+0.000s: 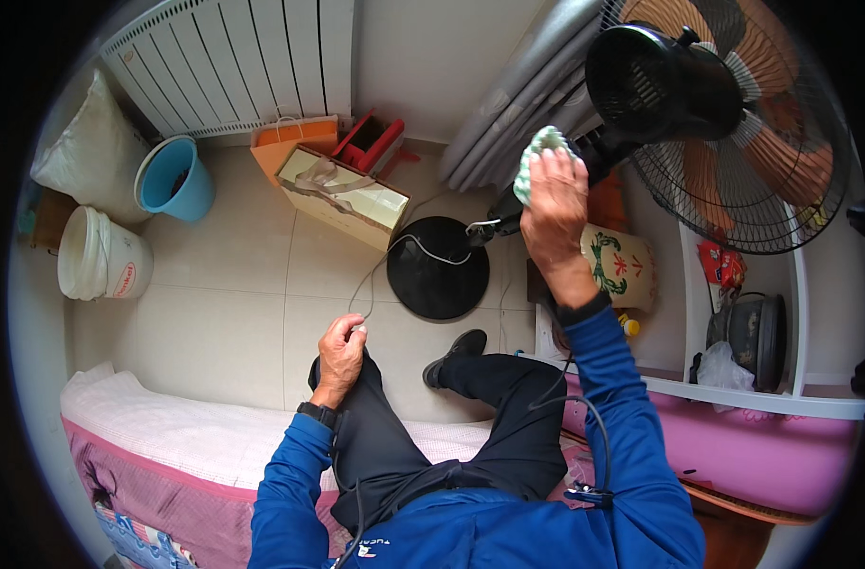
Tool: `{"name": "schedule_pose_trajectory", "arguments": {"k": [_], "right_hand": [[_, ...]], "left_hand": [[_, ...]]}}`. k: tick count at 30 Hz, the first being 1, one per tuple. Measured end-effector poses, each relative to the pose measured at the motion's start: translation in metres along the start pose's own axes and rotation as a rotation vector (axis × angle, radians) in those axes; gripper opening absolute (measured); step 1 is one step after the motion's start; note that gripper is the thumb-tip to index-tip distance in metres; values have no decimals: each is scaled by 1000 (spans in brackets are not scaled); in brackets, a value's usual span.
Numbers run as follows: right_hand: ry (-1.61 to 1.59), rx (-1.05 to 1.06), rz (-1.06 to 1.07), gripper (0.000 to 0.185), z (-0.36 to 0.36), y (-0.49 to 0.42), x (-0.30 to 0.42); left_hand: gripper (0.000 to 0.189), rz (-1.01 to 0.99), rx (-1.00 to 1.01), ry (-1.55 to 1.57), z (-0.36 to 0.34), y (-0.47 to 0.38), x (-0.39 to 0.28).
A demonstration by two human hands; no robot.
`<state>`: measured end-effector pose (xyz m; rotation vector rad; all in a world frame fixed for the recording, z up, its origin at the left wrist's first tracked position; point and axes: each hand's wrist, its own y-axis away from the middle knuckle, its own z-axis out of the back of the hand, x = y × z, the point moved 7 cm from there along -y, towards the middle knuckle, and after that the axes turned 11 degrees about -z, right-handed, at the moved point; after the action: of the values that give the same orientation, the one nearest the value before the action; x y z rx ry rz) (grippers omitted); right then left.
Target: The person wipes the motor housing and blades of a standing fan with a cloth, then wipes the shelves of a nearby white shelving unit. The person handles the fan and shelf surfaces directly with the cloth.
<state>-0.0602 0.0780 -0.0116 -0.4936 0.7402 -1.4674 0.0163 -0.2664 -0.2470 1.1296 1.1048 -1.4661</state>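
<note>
My right hand [557, 206] presses a folded green-and-white cloth [528, 171] to the upper pole of a black pedestal fan [663, 85]. The fan's pole leans up to the right from its round black base [439, 284] on the floor. Over my left knee, my left hand [340, 359] is curled, thumb against fingers. A thin grey power cord [375, 274] comes from the lower pole and meets those fingertips; it appears pinched there. The fan head, with brownish blades behind a wire guard [752, 178], stands beyond my right hand.
A gift box [343, 195], an orange paper bag [293, 139] and a red container [368, 142] stand left of the base. Further left are a blue bucket [187, 185] and white pail [116, 256]. A grey curtain [503, 107] hangs behind; a white shelf [795, 299] stands right.
</note>
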Motion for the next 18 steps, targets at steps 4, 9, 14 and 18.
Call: {"name": "schedule_pose_trajectory", "arguments": {"k": [4,9,14,18], "right_hand": [[301,364,240,34,-91,27,19],[331,661,184,24,-153,62,34],[138,779,153,14,-150,66,41],[-77,415,150,1,-77,33,31]], "left_hand": [[19,-10,-30,16,2,-1,-1],[18,-85,-26,-43,4,-4,-7],[19,-66,-20,-42,5,-6,-11],[19,-46,-2,-31,1,-5,-9]]}}
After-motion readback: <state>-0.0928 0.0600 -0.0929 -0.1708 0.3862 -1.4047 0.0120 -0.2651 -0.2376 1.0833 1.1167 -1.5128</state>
